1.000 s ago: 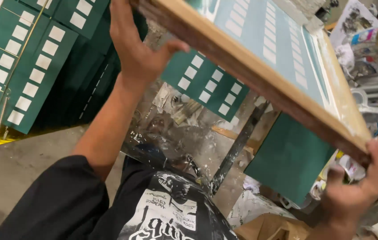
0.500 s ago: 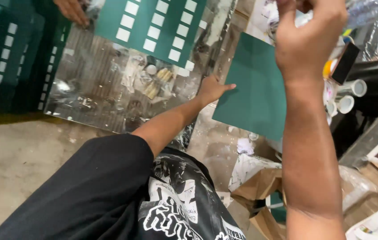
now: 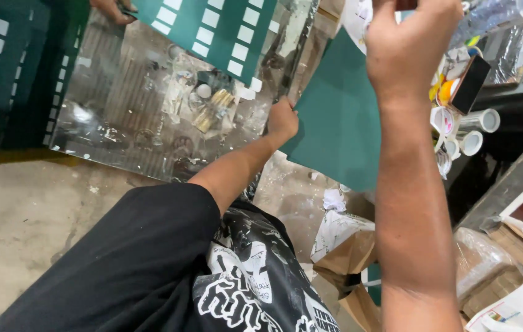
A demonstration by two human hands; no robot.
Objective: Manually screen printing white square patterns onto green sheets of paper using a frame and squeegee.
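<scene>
Far left, another person's hand (image 3: 112,8) is pinching the top corner of a green printed sheet with white rectangles (image 3: 215,31) that's lying over the shiny foil-covered table (image 3: 120,123). In the middle, the left hand (image 3: 283,120) is curling closed on the left edge of a plain green sheet (image 3: 338,123), which is sitting tilted just right of the table. On the right, the right hand (image 3: 412,46) is reaching up with fingers bent, though I can't tell what it's gripping since that's cut off up top, with white cups (image 3: 473,132) just beyond it.
</scene>
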